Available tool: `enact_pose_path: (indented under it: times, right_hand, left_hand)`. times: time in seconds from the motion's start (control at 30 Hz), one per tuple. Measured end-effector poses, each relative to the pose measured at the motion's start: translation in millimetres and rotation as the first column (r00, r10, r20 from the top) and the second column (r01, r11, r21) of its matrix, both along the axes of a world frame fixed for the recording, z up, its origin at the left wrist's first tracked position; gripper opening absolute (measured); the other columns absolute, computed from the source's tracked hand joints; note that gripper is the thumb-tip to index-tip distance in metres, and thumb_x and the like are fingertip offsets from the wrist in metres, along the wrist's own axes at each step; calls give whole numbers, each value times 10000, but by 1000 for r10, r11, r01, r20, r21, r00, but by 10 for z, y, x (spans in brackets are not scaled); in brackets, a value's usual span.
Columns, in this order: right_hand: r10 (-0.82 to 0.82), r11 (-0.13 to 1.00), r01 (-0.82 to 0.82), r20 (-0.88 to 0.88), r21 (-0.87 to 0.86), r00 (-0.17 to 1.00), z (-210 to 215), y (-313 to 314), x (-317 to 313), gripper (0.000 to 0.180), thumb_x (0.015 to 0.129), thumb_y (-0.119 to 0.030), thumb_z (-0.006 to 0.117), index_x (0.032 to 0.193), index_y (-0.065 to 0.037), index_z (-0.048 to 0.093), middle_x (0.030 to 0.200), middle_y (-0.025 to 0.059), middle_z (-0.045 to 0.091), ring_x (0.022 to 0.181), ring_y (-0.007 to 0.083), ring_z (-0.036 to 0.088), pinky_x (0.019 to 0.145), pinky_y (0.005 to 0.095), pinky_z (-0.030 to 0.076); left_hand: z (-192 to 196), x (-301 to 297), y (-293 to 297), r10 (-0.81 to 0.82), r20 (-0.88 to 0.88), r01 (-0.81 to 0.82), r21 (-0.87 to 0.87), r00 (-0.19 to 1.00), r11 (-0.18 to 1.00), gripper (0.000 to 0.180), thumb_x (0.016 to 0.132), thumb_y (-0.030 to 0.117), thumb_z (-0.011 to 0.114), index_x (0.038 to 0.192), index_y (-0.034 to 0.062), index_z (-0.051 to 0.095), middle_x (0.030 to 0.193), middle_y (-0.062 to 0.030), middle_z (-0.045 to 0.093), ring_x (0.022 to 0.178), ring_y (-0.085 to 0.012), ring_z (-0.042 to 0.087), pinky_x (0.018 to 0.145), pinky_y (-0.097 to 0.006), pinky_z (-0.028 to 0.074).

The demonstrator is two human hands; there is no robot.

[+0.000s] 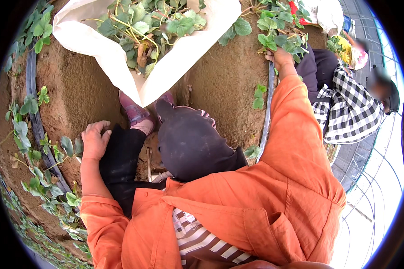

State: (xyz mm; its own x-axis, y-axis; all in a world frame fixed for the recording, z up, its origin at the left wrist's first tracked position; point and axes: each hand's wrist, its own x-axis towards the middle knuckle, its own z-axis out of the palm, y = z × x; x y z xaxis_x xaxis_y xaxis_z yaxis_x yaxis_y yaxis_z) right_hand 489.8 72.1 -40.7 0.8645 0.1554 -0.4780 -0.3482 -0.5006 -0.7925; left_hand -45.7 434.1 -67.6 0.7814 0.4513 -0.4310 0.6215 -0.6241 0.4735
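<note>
Smooth matt sack (pixel 179 61), grainy soil (pixel 83 85), matt cloth jacket (pixel 292 188), plastic-looking hose (pixel 37 123).

Two bare hands (pixel 95 140), one white sack (pixel 184 60), two pink shoes (pixel 133 110), two hoses (pixel 36 119), one checked shirt (pixel 357 110)

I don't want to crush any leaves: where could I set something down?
Bare soil shows between the white sack and the right-hand hose, and between the sack and the left-hand hose, beyond the left hand, though it may slope. It is crowded along the left-hand hose and around the right hand, where leaves bunch.
</note>
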Motion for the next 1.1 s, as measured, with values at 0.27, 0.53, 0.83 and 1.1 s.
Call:
enact_pose_path:
  times: [0.27,0.53,0.83,1.1]
  right_hand:
    - [197,961,-166,127,-220,972,34,209,31,93,908,-119,544,998,-107,566,840,7,567,621,116,538,551,266,532]
    - [-312,903,189,283,387,907,350,240,336,76,872,-44,600,925,-49,546,769,34,559,577,119,532,485,270,526]
    - [553,606,-465,78,646,829,1195,2205,-1434,203,847,-113,656,994,20,611,821,72,633,624,116,598,551,249,551]
    - [352,896,-433,436,99,829,1200,1661,-1467,266,857,-75,604,1103,25,616,925,87,670,681,95,610,528,197,491]
  left_hand:
    - [19,12,-9,2,-2,-2,13,1000,1000,255,760,124,674,1014,116,647,986,-40,653,1001,-250,555,879,-387,379]
    - [-12,-16,-8,7,0,-7,5,1000,1000,256,763,132,674,1018,122,651,960,-32,655,991,-239,554,887,-375,367]
    - [-15,4,-25,3,-38,-2,30,999,1000,249,762,135,677,1010,123,657,945,-29,659,993,-234,556,888,-387,367]
    - [-39,-32,-23,9,11,-9,22,1000,1000,243,762,136,677,1004,116,657,935,-30,663,986,-237,563,875,-382,374]
